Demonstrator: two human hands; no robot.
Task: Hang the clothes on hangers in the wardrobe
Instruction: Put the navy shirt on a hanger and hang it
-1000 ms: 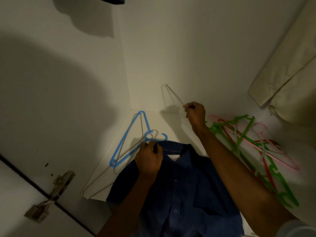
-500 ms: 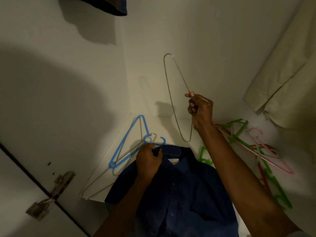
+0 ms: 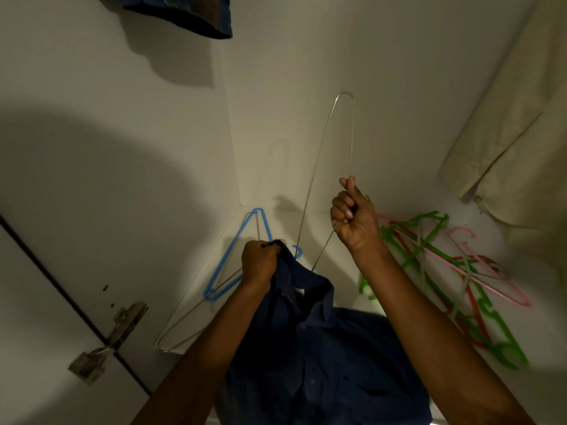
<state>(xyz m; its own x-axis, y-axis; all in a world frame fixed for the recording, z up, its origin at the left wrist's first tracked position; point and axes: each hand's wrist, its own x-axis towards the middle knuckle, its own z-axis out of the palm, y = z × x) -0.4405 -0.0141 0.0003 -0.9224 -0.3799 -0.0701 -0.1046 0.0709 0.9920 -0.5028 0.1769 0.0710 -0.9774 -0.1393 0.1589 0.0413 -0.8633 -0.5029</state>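
Partly hidden: wire hanger (image 3: 319, 167) behind collar (image 3: 294, 265).

- The shirt (image 3: 322, 348) I hold is dark navy blue, plain, with a small white label inside the collar.
- The wire hanger (image 3: 328, 167) in my right hand (image 3: 356, 219) is silver-grey.
- One hanger (image 3: 236, 256) on the shelf is light blue.
- The pile of hangers (image 3: 445, 277) at the right mixes green, red and pink.
- The hanging cloth (image 3: 515, 124) is pale beige.
- The wardrobe walls (image 3: 383, 72) are white.
- The hinge (image 3: 107, 342) is dull silver metal.
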